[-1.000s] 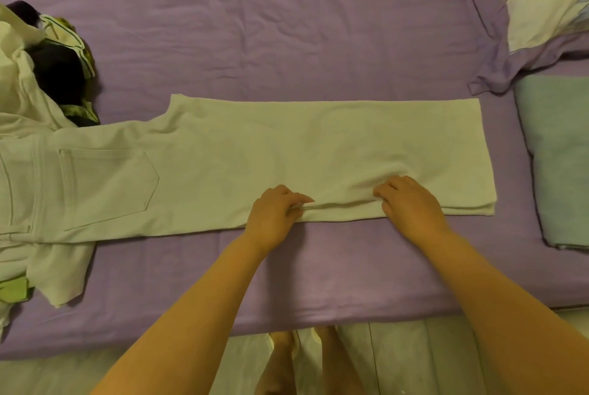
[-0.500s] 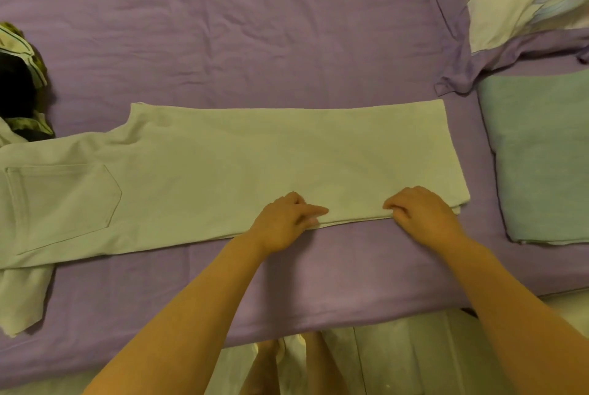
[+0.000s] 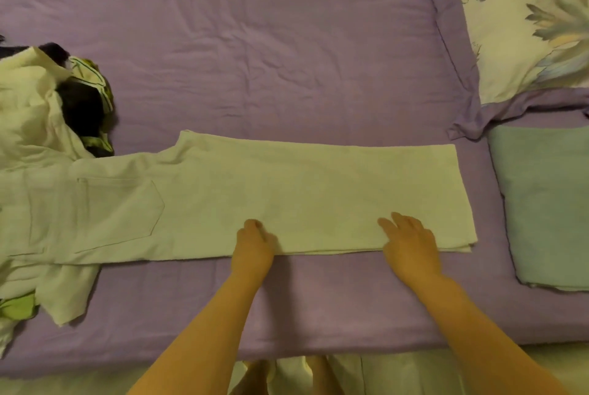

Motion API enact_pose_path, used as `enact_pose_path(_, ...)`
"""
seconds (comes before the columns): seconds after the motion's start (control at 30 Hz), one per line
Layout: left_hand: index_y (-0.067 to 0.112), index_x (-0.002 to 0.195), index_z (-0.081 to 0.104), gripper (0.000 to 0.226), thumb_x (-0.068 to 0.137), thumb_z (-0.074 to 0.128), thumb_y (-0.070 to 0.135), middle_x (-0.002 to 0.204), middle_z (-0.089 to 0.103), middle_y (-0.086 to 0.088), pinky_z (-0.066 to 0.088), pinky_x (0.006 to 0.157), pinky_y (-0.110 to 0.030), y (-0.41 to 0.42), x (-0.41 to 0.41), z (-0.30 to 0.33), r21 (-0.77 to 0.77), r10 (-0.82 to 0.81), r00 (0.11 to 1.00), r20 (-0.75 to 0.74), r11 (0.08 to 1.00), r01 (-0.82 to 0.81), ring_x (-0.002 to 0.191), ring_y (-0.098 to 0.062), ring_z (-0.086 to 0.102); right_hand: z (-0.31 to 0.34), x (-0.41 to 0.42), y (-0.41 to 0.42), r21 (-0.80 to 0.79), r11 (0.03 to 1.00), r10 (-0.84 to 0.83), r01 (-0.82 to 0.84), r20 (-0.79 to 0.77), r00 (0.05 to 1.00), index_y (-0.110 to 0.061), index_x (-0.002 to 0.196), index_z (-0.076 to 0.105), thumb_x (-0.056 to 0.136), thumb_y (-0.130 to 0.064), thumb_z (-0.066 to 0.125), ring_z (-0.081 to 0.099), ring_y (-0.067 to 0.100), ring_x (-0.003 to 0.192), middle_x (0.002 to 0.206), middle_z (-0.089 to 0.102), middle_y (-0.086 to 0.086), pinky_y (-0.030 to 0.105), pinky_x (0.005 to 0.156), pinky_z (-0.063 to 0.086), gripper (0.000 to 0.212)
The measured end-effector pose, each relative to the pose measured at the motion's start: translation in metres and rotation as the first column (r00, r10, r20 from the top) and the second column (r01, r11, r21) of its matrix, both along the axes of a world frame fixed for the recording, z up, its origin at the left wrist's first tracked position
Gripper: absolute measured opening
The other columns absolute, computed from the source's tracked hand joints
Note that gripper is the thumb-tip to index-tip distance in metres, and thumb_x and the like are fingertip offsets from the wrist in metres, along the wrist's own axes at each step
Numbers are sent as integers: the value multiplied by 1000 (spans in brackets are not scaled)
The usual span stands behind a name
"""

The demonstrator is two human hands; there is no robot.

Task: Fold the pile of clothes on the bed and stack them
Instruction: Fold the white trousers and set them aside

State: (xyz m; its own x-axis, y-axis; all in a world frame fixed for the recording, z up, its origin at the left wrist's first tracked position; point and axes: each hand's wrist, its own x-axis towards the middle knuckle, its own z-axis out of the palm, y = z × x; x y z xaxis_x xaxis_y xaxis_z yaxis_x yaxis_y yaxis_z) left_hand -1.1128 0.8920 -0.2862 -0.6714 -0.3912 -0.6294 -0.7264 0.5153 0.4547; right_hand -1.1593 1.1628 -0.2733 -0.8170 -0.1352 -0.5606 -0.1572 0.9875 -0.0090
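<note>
White trousers (image 3: 287, 190) lie flat across the purple bed (image 3: 255, 44), legs doubled one on the other, waist and back pocket to the left, hems to the right. My left hand (image 3: 255, 245) sits on their near edge with curled fingers gripping the fabric. My right hand (image 3: 409, 241) rests further right on the same edge, fingers straight and spread flat on the cloth. An unfolded pile of clothes (image 3: 38, 120), white, black and green, lies at the left under the waist end.
A folded pale blue-green garment (image 3: 548, 203) lies at the right of the bed. A floral pillow (image 3: 526, 28) is at the back right. The bed's front edge runs just below my forearms, with floor and my feet beyond it.
My right hand has let go of the trousers' near edge and now lies flat on them. The left hand stays on the edge. The wrinkle between the hands has gone.
</note>
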Motion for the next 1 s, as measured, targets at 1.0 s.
enact_pose_path(1.0, 8, 141, 38, 63, 88, 65, 27, 136, 42, -17, 42, 96, -40, -390, 41, 56, -250, 265, 915, -304, 905, -345, 120, -32, 46, -27, 22, -394, -138, 959, 265, -248, 122, 957, -38, 149, -10, 95, -53, 40, -17, 32, 145, 158, -21, 2, 53, 115, 14, 76)
